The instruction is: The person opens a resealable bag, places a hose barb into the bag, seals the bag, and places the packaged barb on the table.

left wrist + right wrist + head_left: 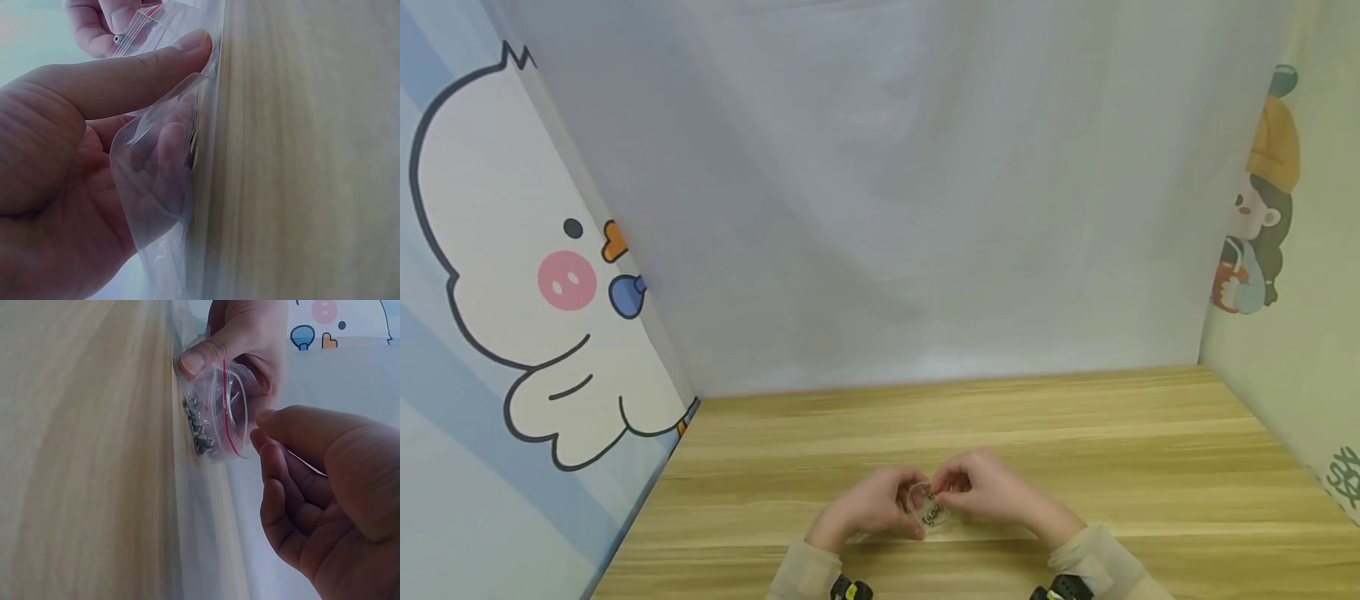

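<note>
A clear zip bag with a red seal line is held by my left hand, its thumb pressed over the plastic. Small dark metal screws lie gathered low in the bag. Beside the bag's open-looking mouth, my right hand has thumb and index finger pinched together. Between these fingertips, the left wrist view shows the end of a small grey metal screw with a dark centre. The rest of that screw is hidden by the fingers.
Both hands are low over a wood-grain table, near its front. A pale curtain hangs behind it. Panels with a cartoon bird and a cartoon figure stand at the left and right sides.
</note>
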`<state>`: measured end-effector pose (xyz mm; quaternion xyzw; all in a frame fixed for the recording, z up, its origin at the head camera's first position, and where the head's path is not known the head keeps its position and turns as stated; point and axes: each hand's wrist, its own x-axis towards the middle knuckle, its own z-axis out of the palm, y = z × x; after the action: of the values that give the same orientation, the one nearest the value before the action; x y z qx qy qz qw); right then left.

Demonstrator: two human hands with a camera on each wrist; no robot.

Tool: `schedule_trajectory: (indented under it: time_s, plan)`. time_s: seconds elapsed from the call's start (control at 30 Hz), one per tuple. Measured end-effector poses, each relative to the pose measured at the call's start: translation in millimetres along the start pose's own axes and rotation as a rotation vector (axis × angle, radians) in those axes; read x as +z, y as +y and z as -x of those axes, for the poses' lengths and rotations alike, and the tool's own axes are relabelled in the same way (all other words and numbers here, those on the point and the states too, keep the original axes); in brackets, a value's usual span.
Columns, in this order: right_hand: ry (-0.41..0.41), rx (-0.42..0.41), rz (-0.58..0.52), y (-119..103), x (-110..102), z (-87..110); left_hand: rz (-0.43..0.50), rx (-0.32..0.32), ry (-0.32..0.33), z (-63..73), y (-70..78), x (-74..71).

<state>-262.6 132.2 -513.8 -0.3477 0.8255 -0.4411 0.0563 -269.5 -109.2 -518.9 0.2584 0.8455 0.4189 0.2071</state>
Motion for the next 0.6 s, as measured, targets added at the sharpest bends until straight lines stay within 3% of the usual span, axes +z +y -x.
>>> schedule_trajectory:
  time_s: [0.6]
  plan:
    - [0.002, 0.023, -0.007, -1.6, -2.3, 0.8, -0.007, 0.007, 0.006, -0.5, -0.7, 0.2]
